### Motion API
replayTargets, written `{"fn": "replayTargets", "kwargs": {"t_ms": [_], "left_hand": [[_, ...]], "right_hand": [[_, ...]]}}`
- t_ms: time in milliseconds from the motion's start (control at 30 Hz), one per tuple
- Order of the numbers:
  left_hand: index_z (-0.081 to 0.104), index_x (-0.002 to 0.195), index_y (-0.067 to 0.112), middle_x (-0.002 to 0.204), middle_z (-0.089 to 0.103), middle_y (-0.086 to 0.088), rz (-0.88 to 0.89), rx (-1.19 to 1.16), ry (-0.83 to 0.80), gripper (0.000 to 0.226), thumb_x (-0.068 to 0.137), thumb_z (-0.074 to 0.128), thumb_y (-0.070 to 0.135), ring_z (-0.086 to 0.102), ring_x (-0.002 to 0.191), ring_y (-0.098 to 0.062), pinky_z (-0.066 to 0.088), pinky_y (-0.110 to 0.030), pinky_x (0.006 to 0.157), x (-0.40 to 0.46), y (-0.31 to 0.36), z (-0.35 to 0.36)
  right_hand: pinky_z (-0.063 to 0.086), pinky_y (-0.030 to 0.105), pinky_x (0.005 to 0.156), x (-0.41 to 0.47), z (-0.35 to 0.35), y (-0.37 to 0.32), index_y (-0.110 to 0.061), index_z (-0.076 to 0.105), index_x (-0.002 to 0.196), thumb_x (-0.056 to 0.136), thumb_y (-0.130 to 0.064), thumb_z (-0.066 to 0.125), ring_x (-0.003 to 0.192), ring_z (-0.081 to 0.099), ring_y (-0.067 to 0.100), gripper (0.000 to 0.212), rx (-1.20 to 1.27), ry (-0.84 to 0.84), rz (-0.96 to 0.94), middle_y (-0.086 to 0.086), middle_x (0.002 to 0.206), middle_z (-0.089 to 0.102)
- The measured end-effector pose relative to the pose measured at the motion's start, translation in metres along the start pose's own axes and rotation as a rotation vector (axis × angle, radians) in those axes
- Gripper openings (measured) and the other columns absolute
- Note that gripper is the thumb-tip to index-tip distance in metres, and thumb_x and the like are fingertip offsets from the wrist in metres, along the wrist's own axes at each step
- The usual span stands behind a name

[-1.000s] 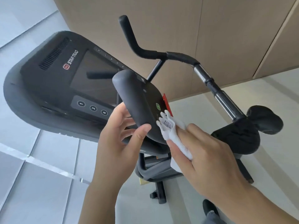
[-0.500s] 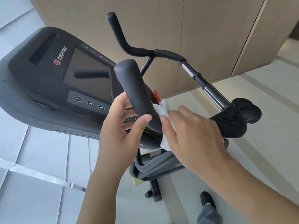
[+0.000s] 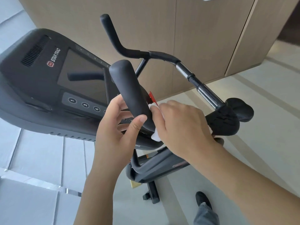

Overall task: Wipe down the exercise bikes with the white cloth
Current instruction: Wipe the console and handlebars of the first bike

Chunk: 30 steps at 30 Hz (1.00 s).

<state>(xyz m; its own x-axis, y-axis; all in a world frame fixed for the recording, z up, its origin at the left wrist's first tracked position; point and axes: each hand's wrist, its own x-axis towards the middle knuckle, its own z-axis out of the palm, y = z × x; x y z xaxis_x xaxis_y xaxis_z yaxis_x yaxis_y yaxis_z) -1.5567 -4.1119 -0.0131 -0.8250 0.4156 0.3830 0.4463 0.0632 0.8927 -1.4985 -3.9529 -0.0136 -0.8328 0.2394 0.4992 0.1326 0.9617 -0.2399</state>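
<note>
A person stands over an exercise bike (image 3: 162, 166), both hands working at the near handlebar grip (image 3: 129, 93), a thick black bar whose long axis runs from the rounded tip at upper left down and to the right toward the hands. The left hand (image 3: 116, 132) steadies the grip from the console side, its thumb laid across the bar's lower end and its fingers curled behind it. The right hand (image 3: 183, 127) presses the white cloth (image 3: 155, 135) against the opposite, right-hand face of the same bar; the cloth is bunched beneath the palm and fingers, only its edges showing above and below, and just how the fingers grasp it cannot be told. A small red tab (image 3: 152, 97) juts out just above the cloth. Because the bar lies between the two hands, the right hand with the cloth appears the nearer to the unwiped length, and a stroke would likely follow the bar's axis up toward its tip. The console (image 3: 48, 82) sits to the left, the saddle (image 3: 240, 109) to the right.
</note>
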Motion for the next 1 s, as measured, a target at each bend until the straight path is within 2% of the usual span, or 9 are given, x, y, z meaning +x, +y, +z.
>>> {"fn": "replayTargets", "kwargs": {"t_ms": [100, 167, 300, 367, 433, 567, 633, 833, 1000], "left_hand": [[0.059, 0.133, 0.023, 0.120, 0.072, 0.012, -0.002, -0.007, -0.001, 0.038, 0.098, 0.071, 0.015, 0.070, 0.114, -0.018, 0.057, -0.030, 0.086, 0.000, 0.000, 0.001], [0.058, 0.134, 0.022, 0.120, 0.072, 0.011, -0.005, -0.006, -0.001, 0.038, 0.099, 0.071, 0.014, 0.070, 0.114, -0.018, 0.057, -0.029, 0.086, 0.000, 0.000, 0.001], [0.058, 0.134, 0.024, 0.122, 0.071, 0.011, -0.011, -0.013, 0.011, 0.038, 0.100, 0.071, 0.017, 0.070, 0.115, -0.019, 0.054, -0.028, 0.085, -0.001, -0.001, 0.001], [0.057, 0.136, 0.023, 0.123, 0.071, 0.008, -0.010, -0.011, 0.021, 0.039, 0.098, 0.068, 0.021, 0.069, 0.116, -0.020, 0.053, -0.031, 0.086, -0.002, 0.000, 0.003], [0.057, 0.137, 0.022, 0.125, 0.070, 0.008, -0.010, -0.003, 0.024, 0.040, 0.098, 0.067, 0.023, 0.069, 0.116, -0.020, 0.055, -0.034, 0.086, -0.003, 0.001, 0.004], [0.057, 0.137, 0.023, 0.125, 0.071, 0.009, -0.010, -0.002, 0.038, 0.040, 0.098, 0.067, 0.024, 0.068, 0.119, -0.020, 0.055, -0.033, 0.089, -0.005, 0.002, 0.006], [0.057, 0.139, 0.022, 0.126, 0.072, 0.009, -0.016, 0.000, 0.058, 0.042, 0.098, 0.065, 0.023, 0.067, 0.121, -0.021, 0.056, -0.028, 0.090, -0.007, 0.002, 0.009], [0.058, 0.141, 0.018, 0.126, 0.072, 0.009, -0.063, 0.017, 0.166, 0.044, 0.098, 0.064, 0.021, 0.068, 0.119, -0.023, 0.056, -0.028, 0.092, -0.014, 0.002, 0.021], [0.063, 0.133, 0.022, 0.120, 0.075, 0.005, -0.100, 0.116, 0.288, 0.039, 0.097, 0.075, 0.012, 0.072, 0.111, -0.023, 0.058, -0.025, 0.088, -0.020, 0.018, 0.031]], "right_hand": [[0.020, 0.025, 0.047, -0.025, 0.002, 0.004, -0.019, 0.056, 0.076, 0.109, -0.036, 0.042, 0.049, 0.029, 0.018, 0.039, -0.034, 0.136, -0.072, -0.006, 0.067, 0.036], [0.020, 0.024, 0.045, -0.016, 0.003, 0.009, -0.020, 0.057, 0.075, 0.109, -0.035, 0.045, 0.048, 0.033, 0.018, 0.039, 0.014, 0.126, -0.081, -0.007, 0.064, 0.040], [0.050, 0.040, 0.059, 0.035, 0.008, 0.011, -0.019, 0.049, 0.055, 0.108, -0.043, 0.040, 0.063, 0.059, 0.032, 0.058, 0.212, -0.234, 0.085, 0.000, 0.061, 0.064], [0.053, 0.041, 0.064, 0.051, 0.010, 0.015, -0.015, 0.049, 0.049, 0.104, -0.042, 0.041, 0.067, 0.062, 0.032, 0.062, 0.381, -0.345, 0.149, 0.004, 0.060, 0.069], [0.043, 0.037, 0.059, 0.047, 0.004, 0.016, -0.017, 0.046, 0.051, 0.108, -0.043, 0.041, 0.065, 0.058, 0.032, 0.063, 0.351, -0.355, 0.100, 0.000, 0.057, 0.061], [0.025, 0.030, 0.050, 0.002, -0.008, 0.019, -0.023, 0.050, 0.072, 0.110, -0.041, 0.040, 0.051, 0.040, 0.022, 0.043, 0.014, -0.073, -0.169, -0.007, 0.062, 0.044], [0.018, 0.028, 0.049, -0.009, -0.010, 0.026, -0.025, 0.045, 0.076, 0.109, -0.041, 0.040, 0.049, 0.032, 0.020, 0.036, 0.012, -0.051, -0.216, -0.007, 0.064, 0.038], [0.037, 0.043, 0.055, 0.029, -0.008, 0.042, -0.015, 0.038, 0.063, 0.107, -0.054, 0.036, 0.056, 0.044, 0.022, 0.059, 0.589, -0.381, -0.124, 0.002, 0.056, 0.041], [0.045, 0.048, 0.062, 0.078, -0.012, 0.028, -0.008, 0.045, 0.062, 0.109, -0.042, 0.044, 0.057, 0.057, 0.019, 0.058, 0.982, -0.473, -0.146, 0.000, 0.054, 0.053]]}}
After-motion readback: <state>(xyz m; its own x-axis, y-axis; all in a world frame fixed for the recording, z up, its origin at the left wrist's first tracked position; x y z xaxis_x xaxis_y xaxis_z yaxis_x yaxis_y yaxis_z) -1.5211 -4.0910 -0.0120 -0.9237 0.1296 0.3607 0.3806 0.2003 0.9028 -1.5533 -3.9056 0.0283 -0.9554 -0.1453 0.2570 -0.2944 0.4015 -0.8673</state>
